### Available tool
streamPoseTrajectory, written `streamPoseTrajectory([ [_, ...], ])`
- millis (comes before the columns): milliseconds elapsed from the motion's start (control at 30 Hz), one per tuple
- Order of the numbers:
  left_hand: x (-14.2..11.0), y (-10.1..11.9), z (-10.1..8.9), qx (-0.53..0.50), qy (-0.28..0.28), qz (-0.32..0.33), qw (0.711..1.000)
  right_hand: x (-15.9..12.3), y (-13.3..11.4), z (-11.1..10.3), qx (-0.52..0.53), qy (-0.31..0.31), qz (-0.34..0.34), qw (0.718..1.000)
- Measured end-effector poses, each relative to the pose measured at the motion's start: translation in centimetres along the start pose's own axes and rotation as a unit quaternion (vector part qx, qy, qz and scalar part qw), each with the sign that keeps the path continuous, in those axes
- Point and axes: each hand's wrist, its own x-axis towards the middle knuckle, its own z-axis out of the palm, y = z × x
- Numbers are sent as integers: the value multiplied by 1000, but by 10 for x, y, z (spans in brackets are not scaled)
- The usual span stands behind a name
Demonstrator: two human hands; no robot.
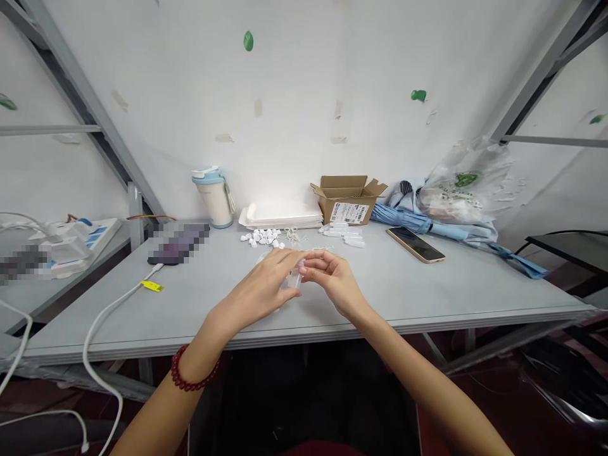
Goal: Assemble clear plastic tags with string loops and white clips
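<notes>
Over the middle of the desk, my left hand [266, 282] is closed round a small clear plastic bottle [295, 277], its thumb and fingers on either side. My right hand [332, 275] meets it from the right, thumb and fingertips pinched at the upper end of the same bottle. Whether a cap sits between those fingertips is hidden. Just beyond the hands lie a heap of small white caps [261, 237] and some little pale pieces [294, 236] too small to name. Several more clear bottles [344, 232] lie on their sides behind my right hand.
An open cardboard box [346, 196] stands by the wall, beside a stack of white trays or sheets [282, 216]. A tumbler [213, 196], a phone [415, 244], a blue umbrella [427, 225], a plastic bag [465, 187] and a plugged-in dark device [178, 244] surround the work area.
</notes>
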Motion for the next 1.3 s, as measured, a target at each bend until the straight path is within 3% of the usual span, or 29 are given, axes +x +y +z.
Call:
streamPoseTrajectory([
  [233, 0, -2, 2, 24, 34, -32, 999, 0, 1, -1, 24, 30, 26, 999],
  [567, 5, 4, 11, 139, 11, 9, 990, 2, 5, 0, -6, 11, 64, 998],
  [867, 2, -1, 1, 94, 22, -7, 995, 3, 4, -5, 7, -49, 85, 995],
  [1300, 2, -5, 5, 79, -30, -26, 996, 6, 12, -7, 28, -84, 123, 988],
])
